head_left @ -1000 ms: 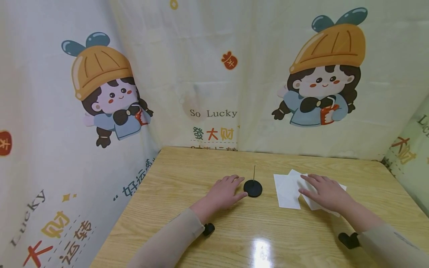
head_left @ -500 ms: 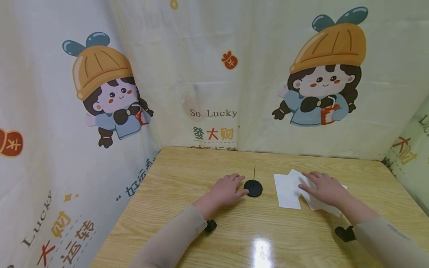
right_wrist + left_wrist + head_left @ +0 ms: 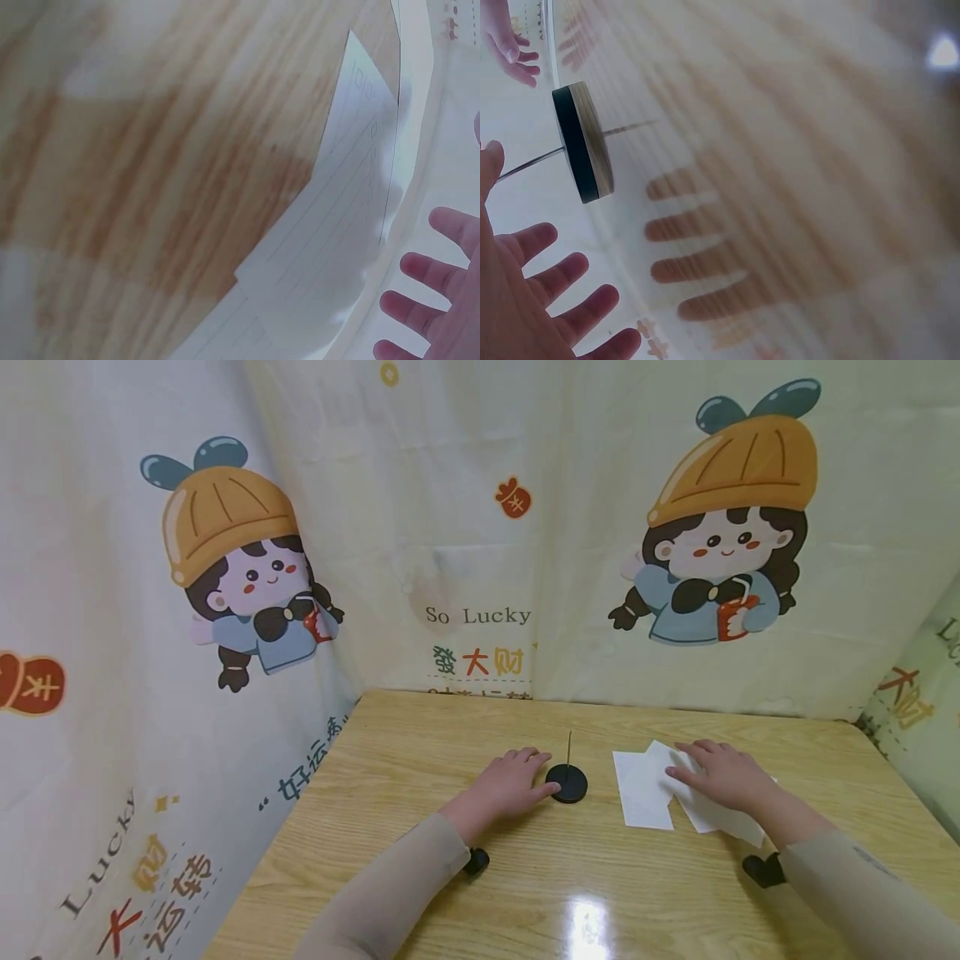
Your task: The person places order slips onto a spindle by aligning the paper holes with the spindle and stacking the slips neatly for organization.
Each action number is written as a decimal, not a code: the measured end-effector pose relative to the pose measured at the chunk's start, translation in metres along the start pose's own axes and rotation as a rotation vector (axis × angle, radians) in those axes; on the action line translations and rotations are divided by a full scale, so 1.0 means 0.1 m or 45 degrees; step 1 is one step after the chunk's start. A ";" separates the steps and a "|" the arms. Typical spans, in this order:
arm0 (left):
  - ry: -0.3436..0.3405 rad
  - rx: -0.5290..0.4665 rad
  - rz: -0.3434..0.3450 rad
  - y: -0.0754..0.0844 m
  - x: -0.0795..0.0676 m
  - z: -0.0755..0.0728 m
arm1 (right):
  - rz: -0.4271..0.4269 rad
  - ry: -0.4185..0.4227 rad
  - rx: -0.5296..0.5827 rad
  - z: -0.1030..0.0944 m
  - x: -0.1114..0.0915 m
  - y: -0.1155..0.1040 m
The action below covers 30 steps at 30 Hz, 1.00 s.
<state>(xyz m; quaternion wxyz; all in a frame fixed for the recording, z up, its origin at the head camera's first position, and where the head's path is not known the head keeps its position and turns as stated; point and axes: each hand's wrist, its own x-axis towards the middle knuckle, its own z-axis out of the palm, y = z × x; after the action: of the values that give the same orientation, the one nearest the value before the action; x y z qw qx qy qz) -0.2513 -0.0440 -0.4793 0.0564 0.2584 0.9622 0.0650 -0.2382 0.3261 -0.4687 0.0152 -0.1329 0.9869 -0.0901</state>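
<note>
A paper spike with a round black base [image 3: 567,788] and a thin upright rod stands on the table in the head view. My left hand [image 3: 510,787] is just left of it, fingers spread; in the left wrist view they hover above the tabletop beside the spike base [image 3: 576,142], gripping nothing. To the right lie several overlapping white paper slips [image 3: 639,793], partly hidden beneath my right hand [image 3: 727,777]. Faint print and ruled lines show on a slip [image 3: 330,202] in the right wrist view, where the loosely spread fingers hold nothing.
The wood-grain table [image 3: 450,718] reflects a bright light near its front. A patterned cloth [image 3: 450,527] hangs behind the table and at both sides. Black camera mounts [image 3: 763,870] sit at both wrists.
My left hand has shifted slightly right, closer to the spike, and my right hand slightly left over the slips. The spike and papers have stayed put.
</note>
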 end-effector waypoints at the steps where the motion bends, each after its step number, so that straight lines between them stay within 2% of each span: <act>1: -0.005 -0.003 0.003 0.00 0.00 0.00 | 0.002 -0.002 0.000 0.00 0.01 0.01; 10: -0.032 0.009 0.029 0.06 0.07 -0.01 | 0.006 -0.036 0.010 0.01 0.09 0.07; 24: -0.073 0.008 0.003 0.09 0.09 -0.05 | 0.036 -0.092 -0.038 0.06 0.25 0.08; 30: -0.070 0.034 0.007 0.10 0.12 -0.04 | 0.032 -0.075 -0.050 0.11 0.33 0.12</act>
<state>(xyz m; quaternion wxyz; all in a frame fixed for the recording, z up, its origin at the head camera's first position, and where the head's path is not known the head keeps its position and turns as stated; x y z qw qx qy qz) -0.2575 -0.0299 -0.4748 0.0792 0.2636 0.9603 0.0453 -0.2725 0.3267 -0.4821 0.0427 -0.1232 0.9892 -0.0666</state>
